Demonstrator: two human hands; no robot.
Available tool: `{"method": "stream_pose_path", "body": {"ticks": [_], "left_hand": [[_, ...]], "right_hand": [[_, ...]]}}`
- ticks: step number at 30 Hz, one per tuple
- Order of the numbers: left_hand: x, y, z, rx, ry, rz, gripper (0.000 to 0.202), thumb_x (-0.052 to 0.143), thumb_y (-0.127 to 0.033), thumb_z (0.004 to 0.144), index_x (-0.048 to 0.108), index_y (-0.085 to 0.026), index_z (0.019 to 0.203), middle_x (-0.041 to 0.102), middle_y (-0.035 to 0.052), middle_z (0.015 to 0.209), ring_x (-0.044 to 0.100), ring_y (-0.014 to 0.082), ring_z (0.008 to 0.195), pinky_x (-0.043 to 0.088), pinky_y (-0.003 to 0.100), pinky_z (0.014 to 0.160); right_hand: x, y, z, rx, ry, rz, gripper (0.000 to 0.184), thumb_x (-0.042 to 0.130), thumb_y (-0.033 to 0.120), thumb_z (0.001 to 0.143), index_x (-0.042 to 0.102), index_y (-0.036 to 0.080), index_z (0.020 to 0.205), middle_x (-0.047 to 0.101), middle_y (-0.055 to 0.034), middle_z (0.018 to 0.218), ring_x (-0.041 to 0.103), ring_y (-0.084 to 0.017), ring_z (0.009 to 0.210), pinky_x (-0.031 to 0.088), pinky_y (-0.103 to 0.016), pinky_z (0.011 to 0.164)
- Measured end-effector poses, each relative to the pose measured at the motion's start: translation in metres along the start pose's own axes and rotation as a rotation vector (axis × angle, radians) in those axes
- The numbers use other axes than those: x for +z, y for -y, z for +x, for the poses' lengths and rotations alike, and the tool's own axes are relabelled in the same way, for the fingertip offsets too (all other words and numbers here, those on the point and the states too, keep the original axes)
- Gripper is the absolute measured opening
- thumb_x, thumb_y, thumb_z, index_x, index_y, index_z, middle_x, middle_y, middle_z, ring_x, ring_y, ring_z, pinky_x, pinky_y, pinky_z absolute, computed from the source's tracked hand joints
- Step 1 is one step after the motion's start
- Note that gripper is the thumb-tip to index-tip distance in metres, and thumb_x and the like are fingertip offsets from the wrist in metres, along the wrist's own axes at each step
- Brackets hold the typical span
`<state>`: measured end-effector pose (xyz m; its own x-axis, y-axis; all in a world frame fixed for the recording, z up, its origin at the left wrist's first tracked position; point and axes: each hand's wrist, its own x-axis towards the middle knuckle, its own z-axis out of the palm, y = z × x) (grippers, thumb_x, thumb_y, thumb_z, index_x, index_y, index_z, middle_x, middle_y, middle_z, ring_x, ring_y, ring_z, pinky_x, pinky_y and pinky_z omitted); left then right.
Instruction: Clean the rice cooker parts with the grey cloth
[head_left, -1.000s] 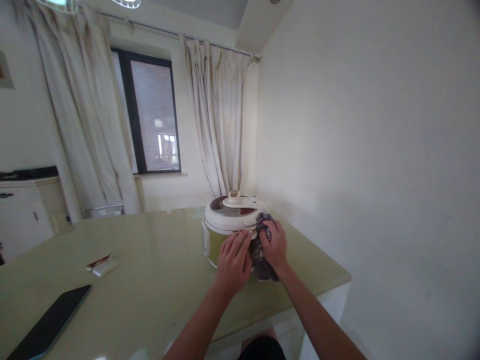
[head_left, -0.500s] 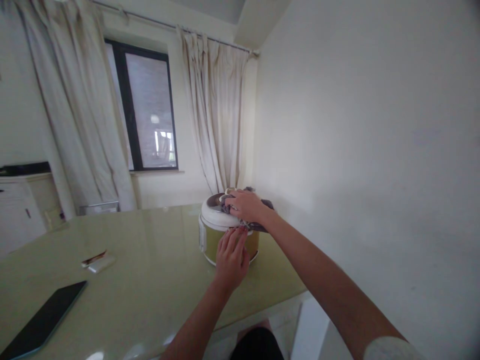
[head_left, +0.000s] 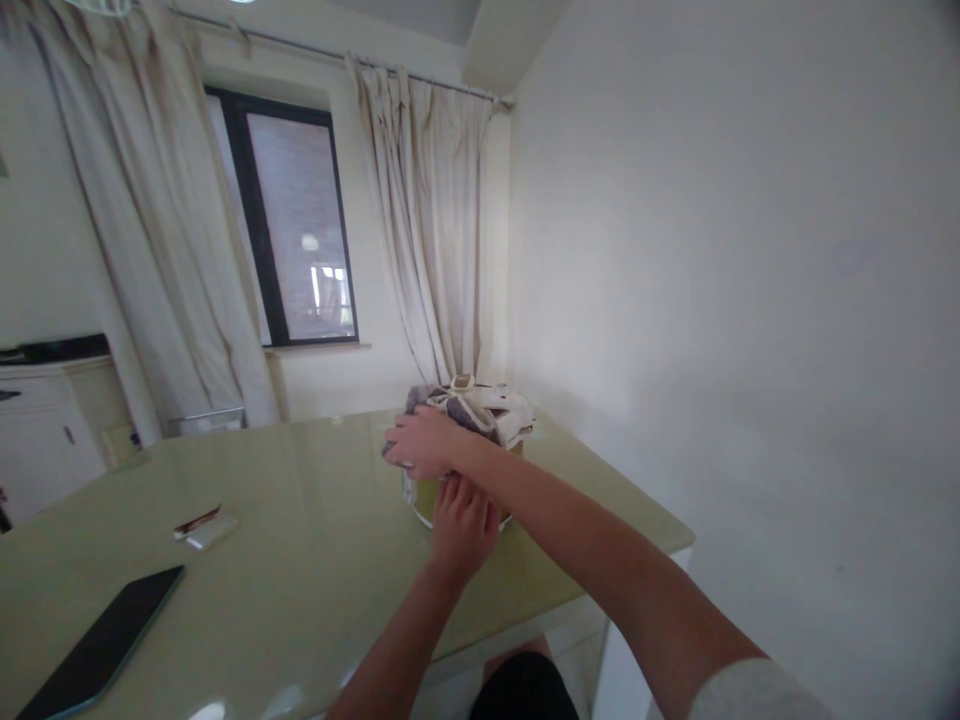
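Observation:
A green rice cooker (head_left: 429, 496) with a white lid (head_left: 504, 408) stands on the far right part of the pale green table (head_left: 300, 560). My right hand (head_left: 417, 444) reaches across the lid to its left edge, closed on a grey cloth (head_left: 471, 412) that is draped over the lid. My left hand (head_left: 463, 524) lies flat against the cooker's near side, fingers stretched out, partly under my right forearm.
A dark tablet (head_left: 97, 644) lies near the table's left front edge. A small white and brown packet (head_left: 204, 526) sits further in. A wall runs close on the right, curtains and a window behind, a white cabinet (head_left: 45, 430) at far left.
My right hand has carried the cloth from the cooker's right side up onto the lid and then across to its left edge. My left hand stays on the cooker's front.

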<state>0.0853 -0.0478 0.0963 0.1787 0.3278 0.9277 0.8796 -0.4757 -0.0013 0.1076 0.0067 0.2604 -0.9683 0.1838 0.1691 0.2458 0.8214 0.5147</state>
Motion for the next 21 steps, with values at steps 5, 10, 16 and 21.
{"method": "stream_pose_path", "body": {"ticks": [5,10,16,21], "left_hand": [[-0.002,0.007,-0.003,0.057,0.039,0.014,0.023,0.062,-0.013,0.086,0.073,-0.018,0.106,0.075,0.0140,0.107,0.069,0.0313,0.101,0.057,0.047,0.090],[-0.008,0.010,0.000,0.100,0.061,0.038,0.060,0.057,-0.011,0.087,0.058,-0.018,0.147,0.068,0.0150,0.140,0.064,0.0321,0.124,0.052,0.049,0.104],[-0.010,0.010,0.004,0.133,0.080,-0.016,0.078,0.053,-0.011,0.089,0.037,-0.021,0.165,0.059,0.0106,0.154,0.052,0.0305,0.144,0.042,0.049,0.121],[-0.009,0.012,0.002,0.145,0.115,-0.034,0.080,0.050,-0.010,0.091,0.029,-0.018,0.167,0.048,0.0096,0.164,0.041,0.0299,0.153,0.037,0.049,0.126]], "right_hand": [[0.005,0.009,-0.002,-0.092,0.003,-0.005,0.003,0.073,0.024,0.088,0.074,0.025,0.087,0.074,-0.0023,0.107,0.061,-0.025,0.101,0.044,-0.037,0.079],[-0.007,-0.022,-0.029,-0.022,-0.113,0.094,0.013,0.067,0.034,0.093,0.075,0.026,0.100,0.070,-0.0056,0.113,0.060,-0.025,0.105,0.047,-0.035,0.080],[-0.005,-0.065,-0.090,0.287,-0.229,0.362,0.026,0.070,0.034,0.093,0.073,0.024,0.118,0.066,-0.0071,0.118,0.062,-0.023,0.109,0.049,-0.035,0.095],[0.010,-0.072,-0.135,0.433,-0.277,0.454,0.030,0.070,0.038,0.094,0.073,0.025,0.122,0.064,-0.0082,0.125,0.061,-0.025,0.115,0.049,-0.039,0.101]]}}
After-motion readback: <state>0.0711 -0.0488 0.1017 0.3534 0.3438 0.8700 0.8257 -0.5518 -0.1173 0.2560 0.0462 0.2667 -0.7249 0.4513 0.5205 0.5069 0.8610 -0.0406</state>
